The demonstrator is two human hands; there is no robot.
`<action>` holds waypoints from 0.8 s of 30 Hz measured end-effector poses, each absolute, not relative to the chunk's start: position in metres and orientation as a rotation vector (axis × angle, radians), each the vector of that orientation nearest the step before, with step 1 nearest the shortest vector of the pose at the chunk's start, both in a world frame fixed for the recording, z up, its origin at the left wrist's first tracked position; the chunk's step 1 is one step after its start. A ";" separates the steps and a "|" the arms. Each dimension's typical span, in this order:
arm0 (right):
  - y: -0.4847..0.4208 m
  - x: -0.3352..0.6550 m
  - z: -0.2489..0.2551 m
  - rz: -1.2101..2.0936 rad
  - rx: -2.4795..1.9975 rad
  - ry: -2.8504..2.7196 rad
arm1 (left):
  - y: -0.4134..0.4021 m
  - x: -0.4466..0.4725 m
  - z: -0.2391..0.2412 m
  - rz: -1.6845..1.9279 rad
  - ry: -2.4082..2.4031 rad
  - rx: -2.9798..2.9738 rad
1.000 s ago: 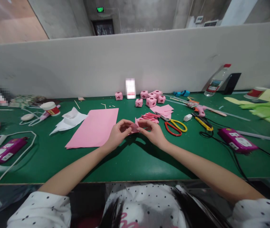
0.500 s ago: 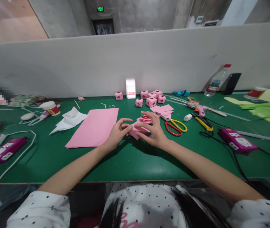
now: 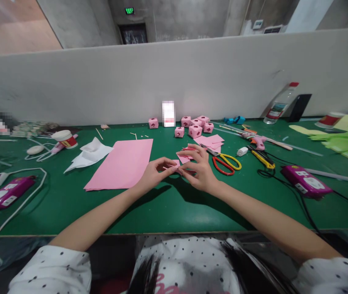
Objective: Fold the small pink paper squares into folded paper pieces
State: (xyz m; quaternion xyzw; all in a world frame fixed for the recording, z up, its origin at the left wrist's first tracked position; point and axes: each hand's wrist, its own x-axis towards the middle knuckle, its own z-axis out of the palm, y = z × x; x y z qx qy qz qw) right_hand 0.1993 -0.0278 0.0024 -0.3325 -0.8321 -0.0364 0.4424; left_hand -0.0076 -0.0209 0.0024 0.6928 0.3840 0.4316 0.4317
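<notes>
The left hand (image 3: pixel 154 174) and right hand (image 3: pixel 201 173) pinch a small pink paper piece (image 3: pixel 177 162) over the worktop (image 3: pixel 168 212), each grip narrow. Scissors (image 3: pixel 223 167) lie near the right hand, a large pink sheet (image 3: pixel 120 165) beside the left.

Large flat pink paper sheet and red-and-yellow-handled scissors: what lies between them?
The head view shows the left hand and right hand, both at a small pink paper piece; loose pink papers lie beyond, partly hidden.
</notes>
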 end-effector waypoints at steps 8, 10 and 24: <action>-0.021 0.203 0.002 -0.134 -0.960 -1.961 | -0.021 -0.009 0.010 1.220 1.004 1.630; -0.022 0.203 0.002 -0.124 -0.974 -1.908 | -0.019 -0.010 0.009 1.272 1.020 1.602; -0.022 0.198 0.000 -0.060 -0.910 -1.870 | -0.016 -0.009 0.004 1.316 0.862 1.311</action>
